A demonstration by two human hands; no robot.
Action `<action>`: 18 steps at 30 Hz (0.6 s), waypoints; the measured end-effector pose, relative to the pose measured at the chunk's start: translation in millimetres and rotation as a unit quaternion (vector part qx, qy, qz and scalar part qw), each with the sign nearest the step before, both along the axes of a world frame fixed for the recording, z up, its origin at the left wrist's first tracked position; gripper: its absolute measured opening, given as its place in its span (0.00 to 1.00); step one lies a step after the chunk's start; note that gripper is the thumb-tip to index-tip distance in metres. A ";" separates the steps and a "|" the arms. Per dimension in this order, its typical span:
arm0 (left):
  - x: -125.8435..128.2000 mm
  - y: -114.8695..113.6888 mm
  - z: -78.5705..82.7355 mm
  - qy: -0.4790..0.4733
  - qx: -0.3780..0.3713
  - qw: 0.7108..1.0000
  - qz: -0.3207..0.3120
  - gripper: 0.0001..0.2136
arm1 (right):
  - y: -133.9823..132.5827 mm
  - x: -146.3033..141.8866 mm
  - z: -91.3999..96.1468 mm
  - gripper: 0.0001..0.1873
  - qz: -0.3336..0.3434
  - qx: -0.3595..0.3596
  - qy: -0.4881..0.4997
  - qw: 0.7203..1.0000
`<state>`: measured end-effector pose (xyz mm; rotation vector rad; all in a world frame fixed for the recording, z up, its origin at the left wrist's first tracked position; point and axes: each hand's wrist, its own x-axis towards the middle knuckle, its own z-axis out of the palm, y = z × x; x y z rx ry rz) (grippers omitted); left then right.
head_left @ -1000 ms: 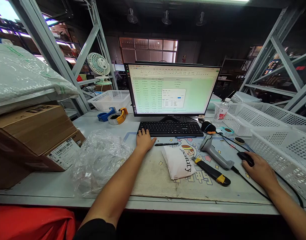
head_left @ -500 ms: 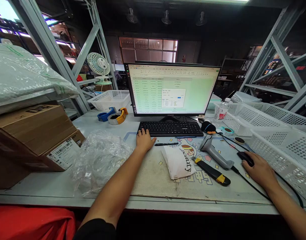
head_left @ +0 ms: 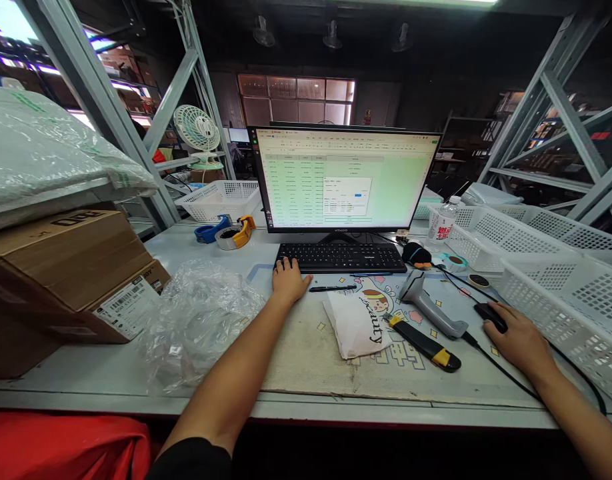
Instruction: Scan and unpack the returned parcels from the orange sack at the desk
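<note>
My left hand (head_left: 289, 280) rests with its fingertips on the front left corner of a black keyboard (head_left: 343, 257), holding nothing. My right hand (head_left: 519, 343) lies over a black corded computer mouse (head_left: 490, 316), mostly covering its rear. In front of the keyboard lie a black pen (head_left: 333, 288), a white printed cloth pouch (head_left: 357, 325), a grey corded barcode scanner (head_left: 431, 308) and a black-and-yellow utility knife (head_left: 425, 345). The scanner and knife lie closest to my right hand.
A monitor (head_left: 343, 177) shows a spreadsheet with a dialog box. To the left are a cardboard box (head_left: 66, 267), crumpled clear plastic (head_left: 199, 327) and a tape dispenser (head_left: 226, 233). White mesh baskets (head_left: 566, 300) and a water bottle (head_left: 442, 222) stand to the right.
The view has shifted very slightly. Both hands stay in nearly the same places, and my right hand remains on the mouse.
</note>
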<state>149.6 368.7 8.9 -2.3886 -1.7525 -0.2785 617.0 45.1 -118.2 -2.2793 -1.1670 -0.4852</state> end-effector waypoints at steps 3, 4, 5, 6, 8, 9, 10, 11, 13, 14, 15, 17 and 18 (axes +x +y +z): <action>-0.2 -0.7 1.7 -0.011 -0.006 1.000 0.000 0.39 | -1.4 0.3 0.8 0.33 0.006 0.005 0.005 1.000; -0.5 -1.4 3.2 -0.017 -0.003 1.000 -0.002 0.38 | -2.1 1.0 0.4 0.32 0.012 0.006 0.005 1.000; -0.8 -2.5 5.4 -0.025 0.006 1.000 -0.006 0.36 | -2.9 1.9 -0.1 0.30 0.018 0.006 0.004 1.000; -1.0 -4.1 8.3 -0.035 0.021 0.999 -0.015 0.35 | -3.8 2.9 -0.4 0.29 0.023 0.008 0.003 1.000; -0.6 -8.7 15.5 -0.062 0.055 0.995 -0.047 0.31 | -5.4 4.7 1.7 0.29 0.033 0.018 0.003 0.999; 0.3 -11.7 19.2 -0.078 0.062 0.992 -0.072 0.29 | -5.8 4.9 5.0 0.30 0.036 0.027 0.005 0.999; 1.9 -15.1 22.7 -0.096 0.052 0.989 -0.100 0.27 | -5.9 3.9 10.7 0.31 0.038 0.037 0.007 0.999; 4.1 -19.0 25.5 -0.114 0.024 0.985 -0.130 0.26 | -5.4 1.0 19.1 0.32 0.040 0.045 0.009 0.998; 10.1 -27.6 28.5 -0.140 -0.061 0.971 -0.184 0.24 | -2.0 -13.1 44.6 0.31 0.050 0.048 0.016 0.997; 13.5 -32.1 28.5 -0.144 -0.102 0.961 -0.213 0.23 | 1.5 -25.7 61.3 0.31 0.061 0.045 0.021 0.997; 16.8 -36.5 27.8 -0.144 -0.135 0.950 -0.241 0.23 | 6.5 -42.4 79.8 0.30 0.081 0.038 0.033 0.995; 22.4 -44.0 25.5 -0.136 -0.175 0.931 -0.291 0.24 | 21.6 -87.0 118.3 0.28 0.145 0.010 0.079 0.986; 24.4 -46.8 24.4 -0.132 -0.191 0.921 -0.311 0.25 | 31.7 -113.3 135.9 0.25 0.190 -0.012 0.109 0.976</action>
